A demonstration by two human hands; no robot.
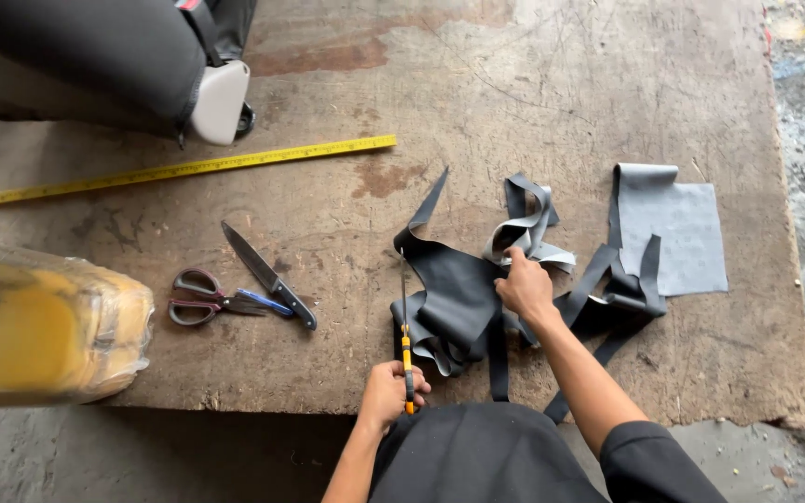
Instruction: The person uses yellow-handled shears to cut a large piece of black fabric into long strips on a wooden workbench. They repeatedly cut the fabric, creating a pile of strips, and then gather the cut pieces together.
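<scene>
A: Cutting is in hand at the near edge of the wooden board (533, 84). A dark sheet of leather-like material (454, 298) is pinned flat under the right hand (524, 287), whose fingers are curled closed on a fold of it. A yellow-handled blade (405, 331) is gripped in the left hand (388, 391), the fist fully closed about the handle, with the tip pointed away into the sheet.

B: What progress can be judged?

A: Several narrow strips (607, 298) are already lying loose beside the sheet, so part of the cutting appears done. The main sheet is largely whole, and more is judged to remain.

B: What is counted on the board?

A: One grey rectangular piece (677, 237) is laid to the right. One kitchen knife (267, 275), one pair of scissors (199, 300), one blue pen (265, 302) and one yellow ruler (179, 169) are laid to the left. One yellow wrapped block (39, 326) is set at the left edge. The strips overlap, so their number cannot be told.
</scene>
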